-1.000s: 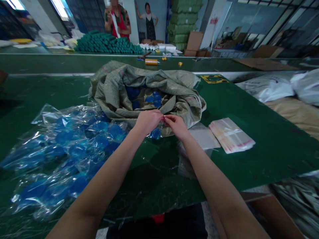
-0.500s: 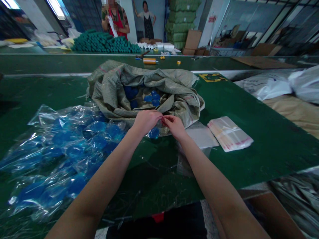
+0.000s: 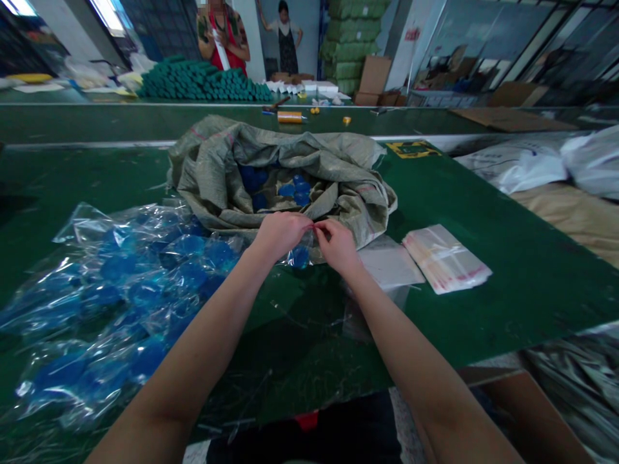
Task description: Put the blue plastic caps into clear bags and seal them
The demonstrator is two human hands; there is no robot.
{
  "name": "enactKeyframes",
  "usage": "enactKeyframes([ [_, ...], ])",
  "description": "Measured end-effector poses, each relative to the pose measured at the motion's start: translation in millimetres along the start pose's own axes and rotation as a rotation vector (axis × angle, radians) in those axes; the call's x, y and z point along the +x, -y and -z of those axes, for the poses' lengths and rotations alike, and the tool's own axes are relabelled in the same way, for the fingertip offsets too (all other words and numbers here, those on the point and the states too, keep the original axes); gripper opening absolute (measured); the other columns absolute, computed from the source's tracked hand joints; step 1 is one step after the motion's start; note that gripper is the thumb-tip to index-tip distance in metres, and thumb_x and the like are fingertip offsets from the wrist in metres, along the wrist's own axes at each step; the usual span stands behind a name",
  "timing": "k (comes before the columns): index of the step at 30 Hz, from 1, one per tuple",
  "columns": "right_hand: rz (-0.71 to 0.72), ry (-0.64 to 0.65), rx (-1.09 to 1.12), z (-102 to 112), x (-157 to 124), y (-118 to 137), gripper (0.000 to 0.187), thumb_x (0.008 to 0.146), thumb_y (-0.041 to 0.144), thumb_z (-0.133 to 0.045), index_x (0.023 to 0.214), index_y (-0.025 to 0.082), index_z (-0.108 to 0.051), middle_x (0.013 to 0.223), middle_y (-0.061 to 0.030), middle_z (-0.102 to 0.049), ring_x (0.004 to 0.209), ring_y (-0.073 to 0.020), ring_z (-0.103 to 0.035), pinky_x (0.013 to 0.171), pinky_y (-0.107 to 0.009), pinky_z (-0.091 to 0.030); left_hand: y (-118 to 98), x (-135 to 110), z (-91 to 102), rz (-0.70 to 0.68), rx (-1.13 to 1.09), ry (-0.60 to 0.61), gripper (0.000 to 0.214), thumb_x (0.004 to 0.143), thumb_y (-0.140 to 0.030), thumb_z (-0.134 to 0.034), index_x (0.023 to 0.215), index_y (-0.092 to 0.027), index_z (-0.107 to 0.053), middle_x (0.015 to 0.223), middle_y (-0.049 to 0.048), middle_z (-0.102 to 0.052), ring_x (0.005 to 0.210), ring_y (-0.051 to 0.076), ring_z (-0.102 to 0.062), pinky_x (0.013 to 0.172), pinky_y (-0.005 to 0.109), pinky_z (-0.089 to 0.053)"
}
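My left hand (image 3: 284, 231) and my right hand (image 3: 337, 243) meet in front of the sack, fingertips pinched close together. Between them they hold the top edge of a clear plastic bag (image 3: 300, 256), which hangs down with a round blue object inside. Just behind is a grey-green woven sack (image 3: 213, 171), its mouth rolled open, with blue pieces (image 3: 294, 189) lying in it. To the left spreads a heap of filled clear bags (image 3: 145, 290) holding similar blue pieces. Flat clear bags (image 3: 389, 265) lie beside my right wrist.
A stack of clear bags (image 3: 447, 260) lies on the green table (image 3: 522, 277) at right. Beyond are a tape roll (image 3: 290, 117), a pile of green rolls (image 3: 203, 80) and two people (image 3: 225, 38). An open cardboard box (image 3: 532, 412) stands low at right.
My hands stay nearly in place, my right fingers shifting slightly along the bag's edge. The bag with the blue object shows a little more between them. The person behind has lowered a white item.
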State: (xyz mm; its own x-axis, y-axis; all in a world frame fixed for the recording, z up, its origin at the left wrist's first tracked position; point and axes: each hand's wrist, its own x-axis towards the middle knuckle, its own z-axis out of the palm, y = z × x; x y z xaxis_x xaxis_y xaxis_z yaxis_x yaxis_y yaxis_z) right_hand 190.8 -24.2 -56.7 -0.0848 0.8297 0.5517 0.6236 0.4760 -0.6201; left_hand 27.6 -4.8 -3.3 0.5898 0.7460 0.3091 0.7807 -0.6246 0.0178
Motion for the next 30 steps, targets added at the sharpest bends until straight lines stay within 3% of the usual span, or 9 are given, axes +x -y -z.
enactKeyframes([
  [12,0.091,0.051,-0.080,6.5,-0.1,6.8,0.017,0.092,0.017,-0.047,0.089,0.017,-0.064,0.089,-0.0098,-0.064,0.089,-0.0215,-0.058,0.083,-0.033,-0.046,-2.7,-0.8,3.2,0.024,-0.019,-0.023,0.031,0.092,-0.024,-0.042,0.096,-0.024,-0.073,0.099,0.0060,-0.074,0.087,0.023,-0.068,0.070,0.033,-0.049],
  [23,-0.006,0.010,-0.006,-0.4,-0.5,-2.2,0.013,0.090,0.018,-0.051,0.088,0.017,-0.064,0.090,-0.0097,-0.067,0.087,-0.0208,-0.061,0.082,-0.034,-0.047,3.6,0.1,-0.2,-0.018,-0.101,-0.066,0.027,0.092,-0.029,-0.049,0.100,-0.025,-0.075,0.104,0.0041,-0.075,0.093,0.022,-0.068,0.077,0.032,-0.051],
  [30,0.029,0.051,-0.018,2.5,-0.3,0.9,0.016,0.090,0.016,-0.048,0.089,0.017,-0.064,0.093,-0.0110,-0.067,0.091,-0.0220,-0.061,0.085,-0.035,-0.046,4.2,-0.1,-1.9,-0.059,-0.059,-0.042,0.032,0.095,-0.031,-0.045,0.103,-0.024,-0.075,0.103,0.0062,-0.075,0.095,0.022,-0.069,0.079,0.032,-0.050],
])
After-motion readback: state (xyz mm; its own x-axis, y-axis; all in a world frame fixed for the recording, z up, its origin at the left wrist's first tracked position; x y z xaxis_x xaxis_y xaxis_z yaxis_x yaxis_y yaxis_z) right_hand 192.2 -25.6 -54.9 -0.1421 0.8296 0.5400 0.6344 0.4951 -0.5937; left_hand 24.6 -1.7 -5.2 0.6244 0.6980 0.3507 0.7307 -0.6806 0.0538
